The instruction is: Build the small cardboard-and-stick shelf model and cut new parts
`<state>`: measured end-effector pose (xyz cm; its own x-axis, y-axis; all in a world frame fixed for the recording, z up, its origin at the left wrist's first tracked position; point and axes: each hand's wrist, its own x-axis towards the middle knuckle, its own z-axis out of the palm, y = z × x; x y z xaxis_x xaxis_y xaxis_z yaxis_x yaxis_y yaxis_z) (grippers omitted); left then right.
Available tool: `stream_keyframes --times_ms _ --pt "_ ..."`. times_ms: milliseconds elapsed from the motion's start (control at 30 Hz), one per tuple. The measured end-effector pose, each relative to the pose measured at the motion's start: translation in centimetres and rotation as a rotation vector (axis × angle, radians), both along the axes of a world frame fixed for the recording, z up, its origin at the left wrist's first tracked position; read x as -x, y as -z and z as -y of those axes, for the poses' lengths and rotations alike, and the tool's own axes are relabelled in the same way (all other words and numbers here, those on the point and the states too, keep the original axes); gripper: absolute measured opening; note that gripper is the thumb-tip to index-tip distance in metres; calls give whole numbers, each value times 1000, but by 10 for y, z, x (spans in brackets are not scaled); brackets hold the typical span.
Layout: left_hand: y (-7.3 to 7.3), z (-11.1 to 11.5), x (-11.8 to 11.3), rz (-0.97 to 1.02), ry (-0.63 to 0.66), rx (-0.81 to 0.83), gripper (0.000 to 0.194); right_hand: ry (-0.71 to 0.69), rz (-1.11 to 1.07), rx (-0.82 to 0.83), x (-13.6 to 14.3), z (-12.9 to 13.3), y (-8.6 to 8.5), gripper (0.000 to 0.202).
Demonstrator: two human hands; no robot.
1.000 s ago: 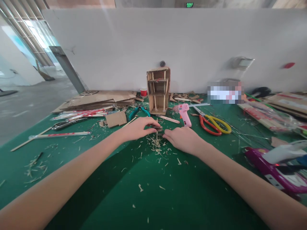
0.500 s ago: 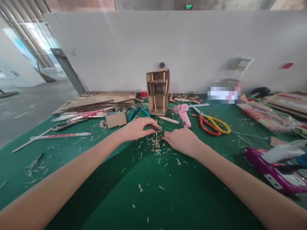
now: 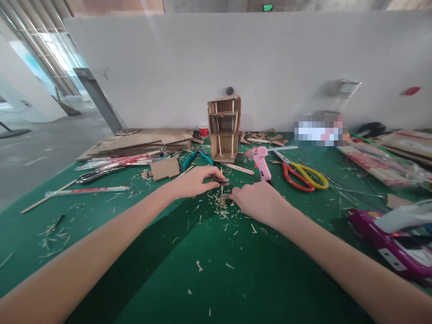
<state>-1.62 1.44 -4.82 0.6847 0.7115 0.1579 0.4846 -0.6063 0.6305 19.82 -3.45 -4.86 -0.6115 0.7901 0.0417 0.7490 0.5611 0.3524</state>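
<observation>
My left hand (image 3: 197, 181) reaches in from the left, its thumb and fingers pinching a small, flat, dark brown piece (image 3: 222, 181). It looks like cardboard, though it is too small to be sure. A thin pale wooden stick (image 3: 222, 190) shows above and below that piece, standing over a pile of wood shavings (image 3: 222, 202). Just to the right, my right hand (image 3: 258, 200) is closed with its fingers curled, fingertips close to the stick's lower part. What those fingers hold, if anything, is hidden. Behind both hands stands a small cardboard shelf box (image 3: 224, 150) with thin sticks in it.
A pink glue gun (image 3: 261, 162) and red-yellow scissors (image 3: 299, 175) lie right of the box, teal-handled pliers (image 3: 197, 157) left of it. Cardboard sheets (image 3: 141, 139) and wrapped sticks (image 3: 91, 191) lie on the left, a purple power strip (image 3: 378, 243) at right. A white partition (image 3: 168, 67) rises behind.
The view has shifted slightly, so everything sits a little farther right. My right fingertips are slightly lower beside the stick; my left hand keeps its pinch.
</observation>
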Motion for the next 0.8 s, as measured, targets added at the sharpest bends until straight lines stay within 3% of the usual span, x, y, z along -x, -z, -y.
stream_keyframes --times_ms 167,533,800 --pt "0 0 0 0 3 13 23 52 -34 -54 -3 1 -4 40" --pt "4 -3 -1 1 28 9 22 76 -77 -122 -6 -8 8 40" --pt "0 2 -4 52 68 58 21 -15 -76 -67 -3 -3 10 38"
